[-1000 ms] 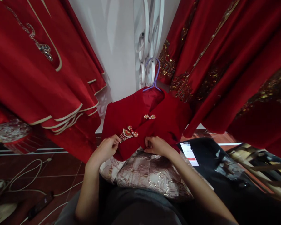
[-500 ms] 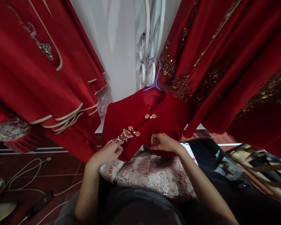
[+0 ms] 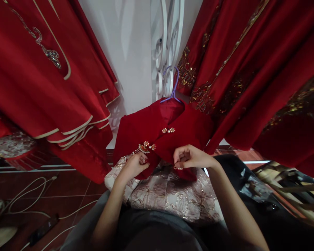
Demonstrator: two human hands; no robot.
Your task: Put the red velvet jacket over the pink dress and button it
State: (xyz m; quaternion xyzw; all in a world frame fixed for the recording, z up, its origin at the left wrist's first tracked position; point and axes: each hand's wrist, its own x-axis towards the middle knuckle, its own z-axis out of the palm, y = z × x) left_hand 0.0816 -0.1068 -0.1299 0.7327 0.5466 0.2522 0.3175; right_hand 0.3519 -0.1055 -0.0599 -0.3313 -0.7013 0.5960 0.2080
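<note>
A red velvet-like jacket hangs from a purple hanger, its lower front parted. A pearl-and-flower clasp joins the front below the neckline. Lower left are another beaded clasp piece and a fan-shaped ornament, its tassels partly covered by my left hand. This hand is closed at the left front edge, a small red and gold bead showing at its fingertips. My right hand pinches the right front edge, with small pearly beads under its fingertips.
Patterned pinkish-silver fabric lies across my lap under the jacket. Red garments hang on the left, and sequinned red ones on the right. White cables and a black power strip are on the tiled floor.
My left hand has moved right, off the ornament's tassels and onto the front edge. My right hand has shifted slightly right, drawing the right front edge with it; beads now show at its fingertips.
</note>
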